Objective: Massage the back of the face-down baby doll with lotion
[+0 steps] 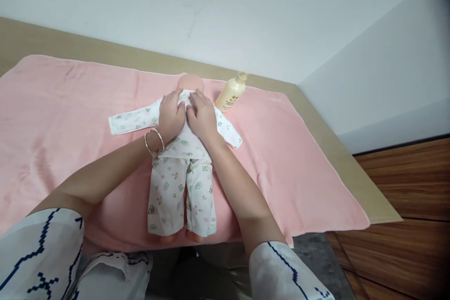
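Observation:
A baby doll lies stretched out on a pink blanket, its head at the far end and its feet towards me. It wears a white printed top and matching trousers. My left hand rests on the left side of the top near the shoulder, fingers laid out towards the neck. On the other side of the chest lies my right hand, its fingers also stretched over the cloth. Both palms cover part of the top. The doll's face does not show.
A pale yellow pump bottle stands tilted in view just beyond the doll's right-hand sleeve. The pink blanket covers most of the tan table. A white wall runs behind, and wooden drawers are at the right.

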A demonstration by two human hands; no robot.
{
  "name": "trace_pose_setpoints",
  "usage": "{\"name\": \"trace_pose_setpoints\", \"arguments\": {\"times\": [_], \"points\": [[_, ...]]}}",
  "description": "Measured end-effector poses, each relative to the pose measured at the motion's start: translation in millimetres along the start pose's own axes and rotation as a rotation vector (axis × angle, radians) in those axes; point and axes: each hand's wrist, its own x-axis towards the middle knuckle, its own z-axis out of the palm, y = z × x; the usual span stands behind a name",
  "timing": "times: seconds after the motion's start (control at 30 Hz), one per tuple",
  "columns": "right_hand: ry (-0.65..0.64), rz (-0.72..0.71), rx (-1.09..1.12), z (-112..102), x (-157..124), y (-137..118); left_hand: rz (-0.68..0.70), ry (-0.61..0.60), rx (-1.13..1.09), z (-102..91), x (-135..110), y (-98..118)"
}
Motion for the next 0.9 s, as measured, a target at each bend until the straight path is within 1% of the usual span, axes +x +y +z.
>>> {"name": "trace_pose_setpoints", "arguments": {"times": [0.07,0.13,0.2,0.27,0.33,0.37,0.47,0.53,0.63,0.77,0.9], "points": [[0.100,0.027,-0.005,-6.8,9.5,14.3,0.009,0.002,-0.057,2.0,8.1,10.0],[0.215,0.078,-0.047,-18.7,24.0,37.6,0.022,-0.022,-0.131,10.9,21.5,19.5],[0.320,0.123,-0.107,-32.1,41.0,67.6,0.029,-0.090,-0.212,27.9,41.4,25.5],[0.369,0.149,-0.138,-44.0,57.1,98.4,0.019,-0.209,-0.305,51.3,66.4,27.0],[0.356,0.164,-0.129,-52.8,70.0,124.2,0.005,-0.333,-0.393,76.9,92.9,25.5],[0.341,0.167,-0.125,-55.8,75.0,133.9,-0.005,-0.369,-0.427,89.1,105.3,24.5],[0.275,0.164,-0.125,-59.8,85.6,149.9,-0.025,-0.412,-0.508,118.2,133.7,22.5],[0.220,0.165,-0.106,-60.1,88.9,152.3,-0.033,-0.429,-0.543,128.7,143.1,22.8],[0.192,0.186,-0.070,-61.7,86.8,150.8,-0.040,-0.432,-0.542,130.8,144.5,24.6],[0.225,0.172,-0.027,-68.5,72.7,147.2,-0.049,-0.405,-0.505,116.6,135.5,28.7],[0.230,0.164,0.000,-74.5,57.4,141.2,-0.118,-0.513,-0.653,101.4,127.9,39.1]]}}
